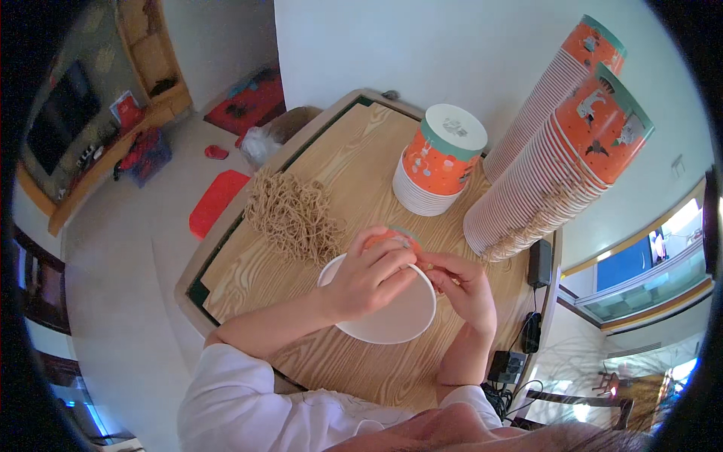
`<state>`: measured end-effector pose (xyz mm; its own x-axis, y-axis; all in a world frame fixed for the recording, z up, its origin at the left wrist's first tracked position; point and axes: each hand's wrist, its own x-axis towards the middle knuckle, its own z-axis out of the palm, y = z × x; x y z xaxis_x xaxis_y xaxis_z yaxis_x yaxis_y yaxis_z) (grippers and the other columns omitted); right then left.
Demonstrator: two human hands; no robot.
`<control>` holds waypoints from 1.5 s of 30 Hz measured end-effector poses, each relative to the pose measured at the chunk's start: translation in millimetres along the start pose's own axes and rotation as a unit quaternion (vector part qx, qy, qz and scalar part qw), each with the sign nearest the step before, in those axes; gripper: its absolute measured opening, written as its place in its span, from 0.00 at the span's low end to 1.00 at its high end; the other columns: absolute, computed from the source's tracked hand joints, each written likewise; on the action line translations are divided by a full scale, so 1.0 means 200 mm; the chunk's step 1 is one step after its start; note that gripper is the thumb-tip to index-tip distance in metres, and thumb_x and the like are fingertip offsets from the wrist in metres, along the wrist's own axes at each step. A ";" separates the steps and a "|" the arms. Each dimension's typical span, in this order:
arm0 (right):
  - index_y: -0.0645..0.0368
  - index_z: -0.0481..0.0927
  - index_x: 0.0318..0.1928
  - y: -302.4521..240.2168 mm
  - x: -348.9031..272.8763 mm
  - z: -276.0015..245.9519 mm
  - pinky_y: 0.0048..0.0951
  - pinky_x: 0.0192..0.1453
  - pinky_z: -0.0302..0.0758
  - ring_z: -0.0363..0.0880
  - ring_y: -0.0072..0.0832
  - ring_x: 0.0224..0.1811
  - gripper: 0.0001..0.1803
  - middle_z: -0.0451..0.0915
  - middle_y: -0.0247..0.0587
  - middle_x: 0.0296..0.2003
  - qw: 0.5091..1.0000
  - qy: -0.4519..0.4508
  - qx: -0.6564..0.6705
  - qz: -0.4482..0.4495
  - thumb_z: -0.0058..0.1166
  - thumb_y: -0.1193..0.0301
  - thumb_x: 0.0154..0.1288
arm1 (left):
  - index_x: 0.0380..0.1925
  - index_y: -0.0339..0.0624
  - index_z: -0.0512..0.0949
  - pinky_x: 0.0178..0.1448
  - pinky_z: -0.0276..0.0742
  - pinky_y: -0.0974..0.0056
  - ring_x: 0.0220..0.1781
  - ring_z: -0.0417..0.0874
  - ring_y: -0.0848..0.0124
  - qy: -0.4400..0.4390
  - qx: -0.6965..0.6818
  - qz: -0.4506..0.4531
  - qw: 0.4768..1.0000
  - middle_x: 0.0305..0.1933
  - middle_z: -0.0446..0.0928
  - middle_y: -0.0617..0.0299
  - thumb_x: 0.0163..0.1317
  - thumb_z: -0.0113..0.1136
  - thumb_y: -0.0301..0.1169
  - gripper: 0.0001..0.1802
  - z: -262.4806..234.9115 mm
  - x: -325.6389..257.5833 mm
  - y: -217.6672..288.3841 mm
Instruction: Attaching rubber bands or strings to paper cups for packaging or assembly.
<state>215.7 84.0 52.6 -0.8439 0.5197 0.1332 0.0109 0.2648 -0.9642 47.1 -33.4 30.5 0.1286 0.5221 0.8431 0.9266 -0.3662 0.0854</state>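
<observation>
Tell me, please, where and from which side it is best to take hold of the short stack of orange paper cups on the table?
Grip the short stack of orange cups low on its side wall, where the white rims bunch, coming from the near, open side. It stands mouth down with the flat base on top, and the tall leaning stacks crowd its right.

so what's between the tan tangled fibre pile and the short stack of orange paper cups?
Head view: bare wood-grain tabletop only. Nothing sits between the fibre pile and the short orange cup stack; both hands work nearer the person, on a white-bottomed orange cup.
</observation>
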 end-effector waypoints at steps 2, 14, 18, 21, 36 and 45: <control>0.64 0.80 0.50 0.00 0.00 -0.01 0.23 0.41 0.76 0.79 0.23 0.39 0.15 0.81 0.41 0.39 0.999 -0.007 0.023 -0.021 0.57 0.78 0.62 | 0.28 0.42 0.79 0.60 0.66 0.48 0.45 0.76 0.67 0.016 -0.003 0.013 1.000 0.42 0.74 0.64 0.45 0.64 0.29 0.08 -0.02 0.01 0.01; 0.62 0.83 0.43 -0.01 0.01 0.02 0.23 0.44 0.76 0.77 0.25 0.42 0.13 0.77 0.37 0.39 0.984 -0.028 0.140 -0.108 0.63 0.79 0.54 | 0.28 0.44 0.79 0.57 0.68 0.50 0.47 0.78 0.69 0.038 0.031 0.059 0.997 0.46 0.77 0.63 0.46 0.64 0.30 0.07 -0.12 0.04 0.06; 0.62 0.83 0.40 -0.03 0.00 0.04 0.22 0.42 0.74 0.76 0.24 0.41 0.11 0.77 0.37 0.37 0.981 -0.013 0.166 -0.099 0.63 0.80 0.54 | 0.28 0.44 0.80 0.57 0.68 0.51 0.47 0.79 0.69 0.030 0.024 0.065 0.997 0.47 0.77 0.63 0.46 0.64 0.29 0.07 -0.13 0.05 0.06; 0.62 0.83 0.38 -0.02 -0.01 0.04 0.23 0.40 0.72 0.76 0.24 0.39 0.08 0.77 0.36 0.35 0.983 -0.002 0.152 -0.105 0.62 0.80 0.55 | 0.28 0.43 0.80 0.56 0.68 0.51 0.47 0.79 0.68 0.026 0.014 0.072 0.997 0.47 0.77 0.63 0.47 0.64 0.29 0.07 -0.14 0.05 0.06; 0.63 0.72 0.42 0.11 0.08 0.10 0.34 0.37 0.75 0.81 0.38 0.34 0.05 0.78 0.51 0.30 0.986 0.056 -0.154 -0.041 0.48 0.75 0.68 | 0.31 0.34 0.75 0.49 0.76 0.59 0.48 0.76 0.58 -0.161 -0.015 -0.075 0.984 0.42 0.72 0.53 0.46 0.58 0.26 0.10 -0.03 -0.02 0.02; 0.64 0.69 0.39 0.14 0.12 0.12 0.24 0.36 0.73 0.75 0.21 0.31 0.01 0.75 0.38 0.28 0.991 0.024 -0.126 0.048 0.45 0.79 0.69 | 0.34 0.40 0.77 0.41 0.77 0.57 0.38 0.80 0.59 -0.259 -0.144 -0.237 0.925 0.36 0.75 0.57 0.52 0.60 0.27 0.08 -0.02 -0.04 -0.04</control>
<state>183.5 84.9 22.9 -0.8060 0.5889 0.0602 0.2285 0.4034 -0.8860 36.5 -38.9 24.8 -0.0469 0.9488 0.3125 0.7995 -0.1519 0.5811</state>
